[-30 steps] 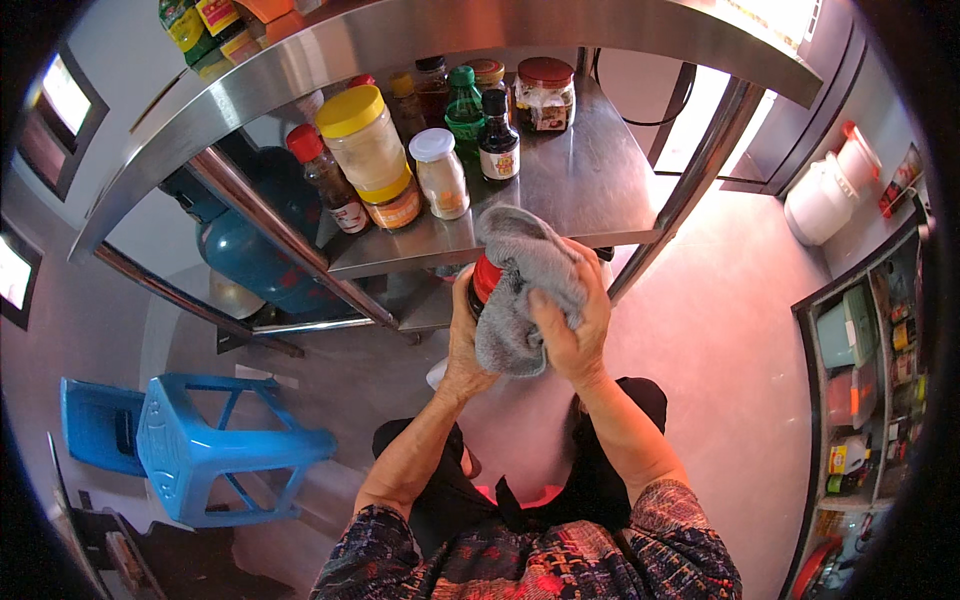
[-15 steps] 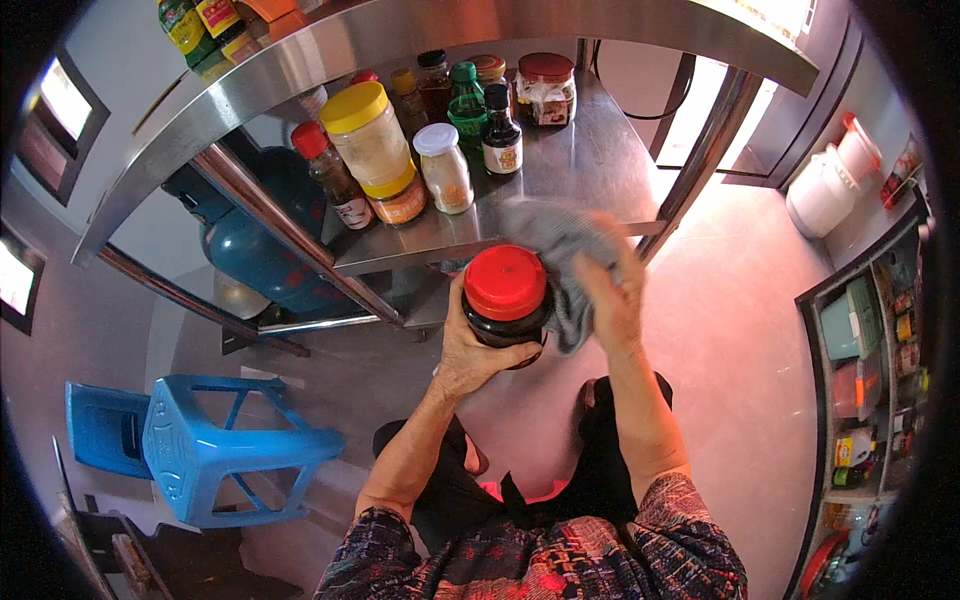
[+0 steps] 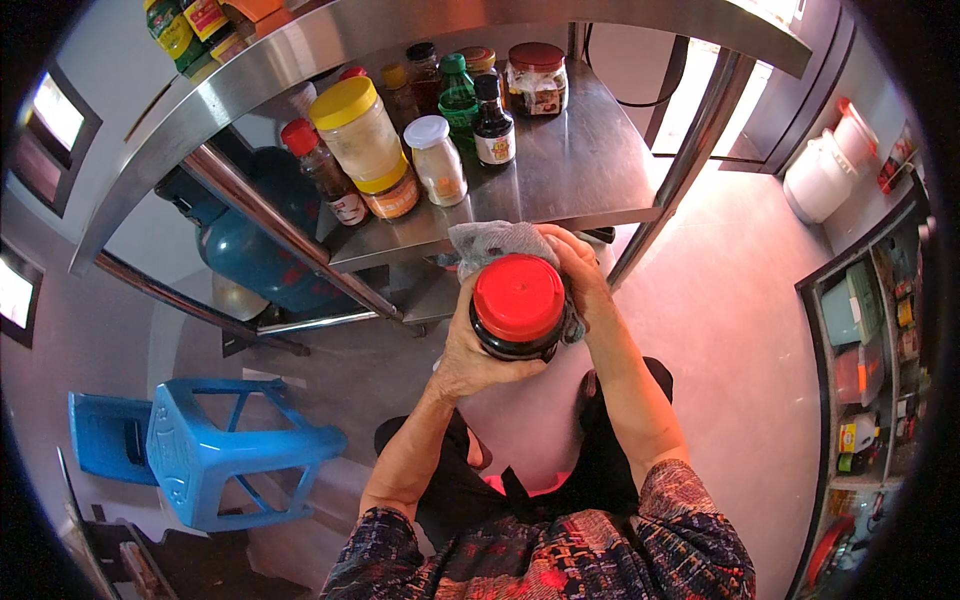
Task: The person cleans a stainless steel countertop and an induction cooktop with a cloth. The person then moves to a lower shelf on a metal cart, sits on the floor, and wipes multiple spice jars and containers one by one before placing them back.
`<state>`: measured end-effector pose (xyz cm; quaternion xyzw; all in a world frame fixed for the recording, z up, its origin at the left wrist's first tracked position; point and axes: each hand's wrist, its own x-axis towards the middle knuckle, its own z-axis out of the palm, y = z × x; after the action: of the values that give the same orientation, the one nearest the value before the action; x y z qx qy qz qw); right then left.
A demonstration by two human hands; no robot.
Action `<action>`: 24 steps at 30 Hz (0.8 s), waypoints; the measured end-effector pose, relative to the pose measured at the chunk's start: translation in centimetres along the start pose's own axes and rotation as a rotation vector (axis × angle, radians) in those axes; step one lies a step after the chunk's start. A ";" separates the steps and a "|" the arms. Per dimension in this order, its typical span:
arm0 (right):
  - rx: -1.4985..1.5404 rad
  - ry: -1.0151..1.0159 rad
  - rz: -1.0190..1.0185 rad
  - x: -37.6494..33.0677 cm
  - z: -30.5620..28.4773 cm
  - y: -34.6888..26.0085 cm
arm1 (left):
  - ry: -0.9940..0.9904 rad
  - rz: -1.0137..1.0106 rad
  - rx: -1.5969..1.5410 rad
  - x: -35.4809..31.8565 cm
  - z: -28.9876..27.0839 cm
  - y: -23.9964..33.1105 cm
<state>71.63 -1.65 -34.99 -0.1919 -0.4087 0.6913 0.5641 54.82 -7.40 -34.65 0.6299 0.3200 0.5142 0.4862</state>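
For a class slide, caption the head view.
Left hand grips a red-lidded jar; right hand holds a grey cloth against it.

Light strongest at far right: a bright opening (image 3: 690,85) clips to white, and the adjacent floor (image 3: 738,225) carries pale pink glare, falling to dim shadow at near left. Steel shelf (image 3: 590,180) shows soft sheen; red lid (image 3: 519,297) strongly saturated, reasonably sharp. Fisheye distortion bows the bench (image 3: 450,30) edge; corners vignetted black, right-rim detail soft.
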 end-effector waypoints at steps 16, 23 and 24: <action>-0.264 0.073 -0.136 -3.5 1.6 0.0 | 0.182 -0.015 0.012 0.7 -1.3 0.4; -0.143 -0.038 -0.060 -1.6 0.5 -2.1 | 0.005 -0.029 0.056 0.2 0.1 0.4; -0.199 -0.051 -0.051 -1.4 0.6 -2.7 | -0.026 -0.016 0.123 0.1 -0.2 0.0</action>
<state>73.30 -3.11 -32.80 -0.2190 -0.4942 0.6375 0.5491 54.65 -7.29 -34.60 0.6626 0.3498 0.4815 0.4547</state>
